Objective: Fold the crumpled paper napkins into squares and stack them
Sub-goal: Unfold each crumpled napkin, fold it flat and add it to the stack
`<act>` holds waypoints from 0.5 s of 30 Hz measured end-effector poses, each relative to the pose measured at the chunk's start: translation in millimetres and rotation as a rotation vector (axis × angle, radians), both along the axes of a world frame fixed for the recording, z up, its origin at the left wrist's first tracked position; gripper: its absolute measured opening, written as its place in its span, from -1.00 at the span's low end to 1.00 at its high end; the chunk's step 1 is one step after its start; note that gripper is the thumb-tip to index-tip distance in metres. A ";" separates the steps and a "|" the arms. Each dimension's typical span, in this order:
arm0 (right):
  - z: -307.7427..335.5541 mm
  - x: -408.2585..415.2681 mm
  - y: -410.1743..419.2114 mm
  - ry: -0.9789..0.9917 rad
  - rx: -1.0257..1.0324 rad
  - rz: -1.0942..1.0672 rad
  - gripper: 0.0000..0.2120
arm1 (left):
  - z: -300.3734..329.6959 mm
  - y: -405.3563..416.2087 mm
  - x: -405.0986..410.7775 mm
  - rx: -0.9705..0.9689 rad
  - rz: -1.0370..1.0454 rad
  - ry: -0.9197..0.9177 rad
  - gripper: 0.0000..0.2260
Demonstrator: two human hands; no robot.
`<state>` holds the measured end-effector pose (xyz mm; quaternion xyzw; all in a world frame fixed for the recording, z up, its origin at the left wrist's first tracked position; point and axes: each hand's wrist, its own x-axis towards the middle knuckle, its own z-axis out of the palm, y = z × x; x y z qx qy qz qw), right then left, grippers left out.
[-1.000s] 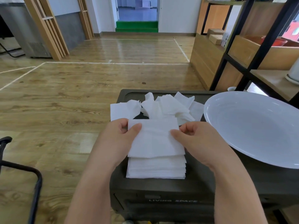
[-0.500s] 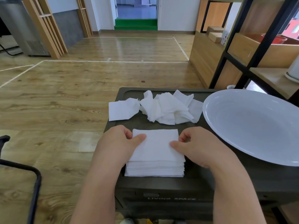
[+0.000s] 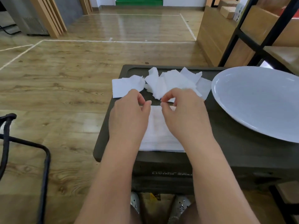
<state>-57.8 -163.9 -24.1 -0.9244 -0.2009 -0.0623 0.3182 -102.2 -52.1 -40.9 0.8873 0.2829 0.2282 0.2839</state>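
1. Stack of folded napkins [image 3: 159, 135] sits on near part of dark table [image 3: 226, 151], between both wrists.
2. Left hand [image 3: 129, 117] over stack's left side, grip loosely curled, thumb and fingers apart, pinching nothing.
3. Right hand [image 3: 184, 113] over stack's far right, fingers bent toward thumb; can't tell if it's pinching paper.
4. Crumpled napkins [image 3: 169, 83] piled at far edge, one flatter napkin [image 3: 124, 88] left of them.
5. White bowl [image 3: 258, 101] on the right.

Head camera looks forward and down (close over the box top [image 3: 226, 152]).
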 end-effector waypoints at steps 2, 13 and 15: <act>-8.6 -0.1 4.4 0.044 -0.084 0.031 -0.86 | -10.3 4.4 3.7 -0.035 0.006 0.082 -0.84; -11.2 2.4 4.8 0.129 -0.216 0.113 -0.85 | -1.2 47.0 6.6 -0.126 0.212 0.021 -0.83; -6.2 5.0 2.7 0.189 -0.087 0.094 -0.91 | 0.6 64.1 11.5 -0.133 0.309 0.054 -0.74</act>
